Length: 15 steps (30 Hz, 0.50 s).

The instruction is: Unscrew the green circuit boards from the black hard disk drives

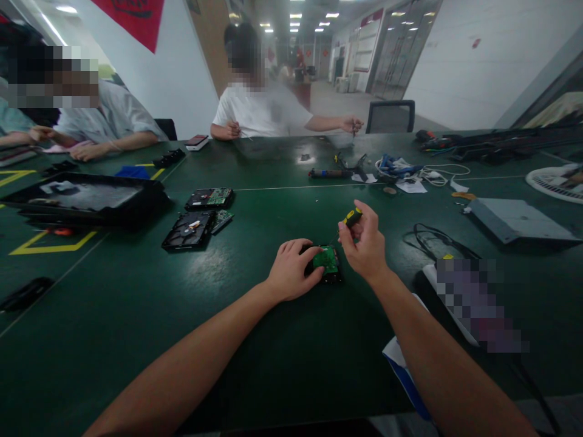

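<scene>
Your left hand (291, 270) pins the hard drive (327, 264) to the surface (228, 315); your right hand (364, 243) has its fingers pinching a screwdriver (351, 217).

Left hand (291, 270) covers the left part of the hard drive (334, 278); casing outline there is hidden. Screwdriver (352, 216): handle pinched in right hand (364, 246), shaft too thin to trace (tip contact unclear). White fan (558, 181) cut off by right edge. Mosaic patch (478, 303) hides whatever lies beneath it.

small black hard drive (328, 265), green circuit board up, flat on table; yellow-black screwdriver (351, 217), tilted above it
</scene>
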Motion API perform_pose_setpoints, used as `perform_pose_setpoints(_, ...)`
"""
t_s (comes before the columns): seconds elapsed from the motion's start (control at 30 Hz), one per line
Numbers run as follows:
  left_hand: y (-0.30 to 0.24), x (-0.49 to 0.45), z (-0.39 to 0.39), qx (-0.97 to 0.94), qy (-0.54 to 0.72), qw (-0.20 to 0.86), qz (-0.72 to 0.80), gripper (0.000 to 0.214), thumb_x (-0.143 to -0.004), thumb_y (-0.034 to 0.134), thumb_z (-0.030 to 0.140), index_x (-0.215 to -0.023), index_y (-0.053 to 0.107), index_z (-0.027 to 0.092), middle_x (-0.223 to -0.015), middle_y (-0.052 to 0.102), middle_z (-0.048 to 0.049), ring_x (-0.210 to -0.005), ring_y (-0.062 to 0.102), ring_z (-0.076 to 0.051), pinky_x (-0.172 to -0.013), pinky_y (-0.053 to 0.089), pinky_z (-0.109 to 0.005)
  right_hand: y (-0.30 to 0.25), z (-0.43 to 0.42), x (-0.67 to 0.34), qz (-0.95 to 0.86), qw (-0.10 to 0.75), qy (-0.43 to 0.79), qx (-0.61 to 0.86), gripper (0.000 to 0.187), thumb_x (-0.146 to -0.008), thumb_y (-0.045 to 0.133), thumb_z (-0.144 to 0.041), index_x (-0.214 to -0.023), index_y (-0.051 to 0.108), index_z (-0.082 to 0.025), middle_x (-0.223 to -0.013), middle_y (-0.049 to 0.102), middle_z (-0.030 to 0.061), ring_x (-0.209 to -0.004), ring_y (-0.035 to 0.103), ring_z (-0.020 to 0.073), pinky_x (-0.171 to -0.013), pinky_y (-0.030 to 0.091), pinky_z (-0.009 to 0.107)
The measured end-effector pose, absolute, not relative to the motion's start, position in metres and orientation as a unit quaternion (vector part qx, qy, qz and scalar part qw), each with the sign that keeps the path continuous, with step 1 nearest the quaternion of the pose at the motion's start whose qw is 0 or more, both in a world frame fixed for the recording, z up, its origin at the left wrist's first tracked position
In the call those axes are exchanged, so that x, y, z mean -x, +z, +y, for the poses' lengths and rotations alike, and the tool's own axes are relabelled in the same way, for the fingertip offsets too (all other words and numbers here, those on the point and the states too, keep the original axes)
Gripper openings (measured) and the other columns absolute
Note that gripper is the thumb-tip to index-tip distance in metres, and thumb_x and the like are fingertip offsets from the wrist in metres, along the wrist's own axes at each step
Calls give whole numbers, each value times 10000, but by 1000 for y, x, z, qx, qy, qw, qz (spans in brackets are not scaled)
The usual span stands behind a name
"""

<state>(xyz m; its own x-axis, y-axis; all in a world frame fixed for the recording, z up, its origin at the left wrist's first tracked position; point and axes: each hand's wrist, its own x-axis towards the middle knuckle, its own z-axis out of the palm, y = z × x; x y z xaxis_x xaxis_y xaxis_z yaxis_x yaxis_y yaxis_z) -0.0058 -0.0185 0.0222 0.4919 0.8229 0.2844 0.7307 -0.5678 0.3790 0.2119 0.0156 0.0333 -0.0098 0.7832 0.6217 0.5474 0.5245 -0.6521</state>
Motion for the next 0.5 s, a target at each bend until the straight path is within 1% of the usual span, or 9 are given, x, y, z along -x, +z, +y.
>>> perform_pose_setpoints(0.23, 21, 5, -19, -860, 218, 96, 451, 481, -942, 609, 476, -1376, 644, 272, -1373, 592, -111, -1312, 533, -322, -1140, 388, -535, 34, 15, -212, -704, 514, 104, 478, 631, -988, 598, -395, -1551, 350, -257, -1129, 722, 103, -743, 735, 213, -721, 655, 395)
perform_pose_setpoints(0.5, 20, 5, -19, -862, 218, 90, 449, 488, -944, 607, 497, -1370, 643, 260, -1391, 587, -115, -1327, 524, -322, -1150, 379, -534, 34, 15, -211, -707, 518, 104, 470, 627, -996, 588, -401, -1555, 345, -253, -1052, 734, 84, -717, 729, 209, -710, 654, 393)
